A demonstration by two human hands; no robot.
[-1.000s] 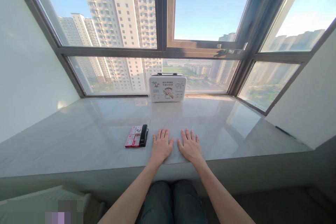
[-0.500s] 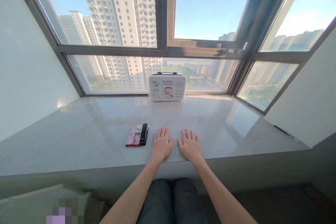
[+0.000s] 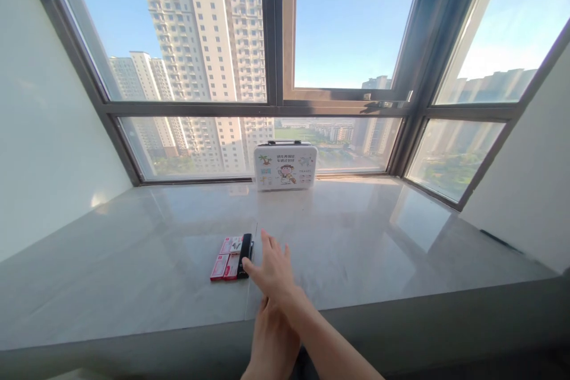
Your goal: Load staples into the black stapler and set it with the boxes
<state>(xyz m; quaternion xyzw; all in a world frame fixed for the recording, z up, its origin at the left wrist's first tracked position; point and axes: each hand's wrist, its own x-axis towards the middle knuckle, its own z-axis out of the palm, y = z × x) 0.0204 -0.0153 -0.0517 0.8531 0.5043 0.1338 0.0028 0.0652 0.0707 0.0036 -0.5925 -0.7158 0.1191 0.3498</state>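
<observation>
My right hand (image 3: 272, 270) reaches over the sill, fingers spread and holding nothing. Its thumb lies over or right beside a black stapler (image 3: 246, 244); whether they touch I cannot tell. Against the stapler's left side sit several small red-and-white boxes (image 3: 219, 267), which look like staple boxes. My left hand (image 3: 272, 335) is lower, near the sill's front edge, crossed by my right wrist. Most of its fingers are hidden.
A white case (image 3: 285, 175) with cartoon prints and a black handle stands upright against the window. The pale stone sill (image 3: 146, 261) ends at a front edge close to me. A thin dark object (image 3: 502, 241) lies by the right wall.
Both hands have left their flat rest on the sill. My right hand has swung left toward the stapler, and my left has drawn back beneath it. The view has tilted up.
</observation>
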